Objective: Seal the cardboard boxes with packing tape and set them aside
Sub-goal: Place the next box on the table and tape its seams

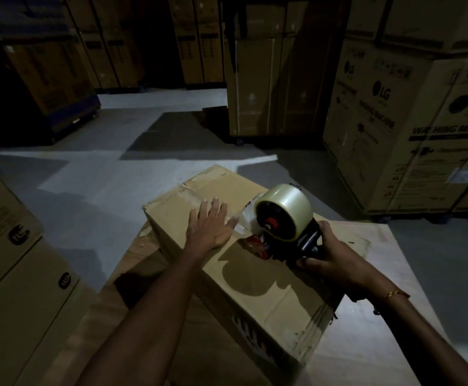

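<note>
A brown cardboard box (255,285) lies in front of me on flattened cardboard sheets (372,240), its top flaps closed. A strip of clear tape (196,195) runs along the far part of the top seam. My left hand (210,224) lies flat, fingers spread, pressing the tape onto the box top. My right hand (330,260) grips the black handle of a tape dispenser (280,218) with a big roll of clear tape and red parts. The dispenser rests on the box top just right of my left hand.
Tall washing machine cartons (411,129) stand at the right and more cartons (266,84) line the back. Another carton (10,263) sits close at my left. A dark cart with boxes (60,87) is at the far left. Grey floor (102,168) lies ahead.
</note>
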A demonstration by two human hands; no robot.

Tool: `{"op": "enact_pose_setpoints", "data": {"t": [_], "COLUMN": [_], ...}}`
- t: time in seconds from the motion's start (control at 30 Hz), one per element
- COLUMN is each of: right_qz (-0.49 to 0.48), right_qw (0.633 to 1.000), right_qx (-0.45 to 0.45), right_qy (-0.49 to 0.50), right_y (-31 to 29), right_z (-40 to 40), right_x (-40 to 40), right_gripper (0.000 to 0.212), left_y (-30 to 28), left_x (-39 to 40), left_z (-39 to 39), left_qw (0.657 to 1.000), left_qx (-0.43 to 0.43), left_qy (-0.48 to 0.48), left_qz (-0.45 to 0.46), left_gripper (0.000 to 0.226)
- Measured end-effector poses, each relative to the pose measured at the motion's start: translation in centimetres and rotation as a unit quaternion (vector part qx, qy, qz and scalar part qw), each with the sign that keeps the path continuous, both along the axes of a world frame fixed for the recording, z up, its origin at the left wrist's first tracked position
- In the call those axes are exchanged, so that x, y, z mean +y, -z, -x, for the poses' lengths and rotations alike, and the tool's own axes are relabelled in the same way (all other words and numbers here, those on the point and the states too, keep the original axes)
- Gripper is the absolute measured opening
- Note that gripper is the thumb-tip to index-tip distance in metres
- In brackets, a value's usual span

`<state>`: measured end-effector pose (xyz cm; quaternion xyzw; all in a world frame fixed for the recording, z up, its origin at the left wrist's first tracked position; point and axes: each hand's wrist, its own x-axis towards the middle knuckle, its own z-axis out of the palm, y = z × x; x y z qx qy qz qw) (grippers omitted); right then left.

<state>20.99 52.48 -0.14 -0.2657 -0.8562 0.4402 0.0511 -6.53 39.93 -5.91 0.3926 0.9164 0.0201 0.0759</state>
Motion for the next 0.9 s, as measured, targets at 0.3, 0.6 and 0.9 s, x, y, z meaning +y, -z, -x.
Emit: {"op": "enact_pose_setpoints", "data": {"t": [0.3, 0.6, 0.9], "right_qz": [-0.001, -0.078, -0.125], "right_qw": [1.000, 0.995, 0.987], "right_qx": [0.014, -0.046, -0.046], "right_qy": [0.024, 0.048, 0.088], "right_y": [0.0, 0.2, 0.3], "right_z": [-0.3, 0.4, 0.9], "right_x": [-0.6, -1.0, -1.9], "right_gripper": [0.067, 0.081, 0.084], "left_y": [1.4, 1.5, 0.8], "left_x": [-2.5, -2.5, -2.7], "left_z": [-2.6, -2.6, -2.9], "left_qw": [0.979, 0.980, 0.980], "left_qx": [0.046, 0.037, 0.053], "left_qy": [0.199, 0.193, 0.190], "left_qz": [0.012, 0.000, 0.038], "left_gripper": [0.058, 0.054, 0.063]}}
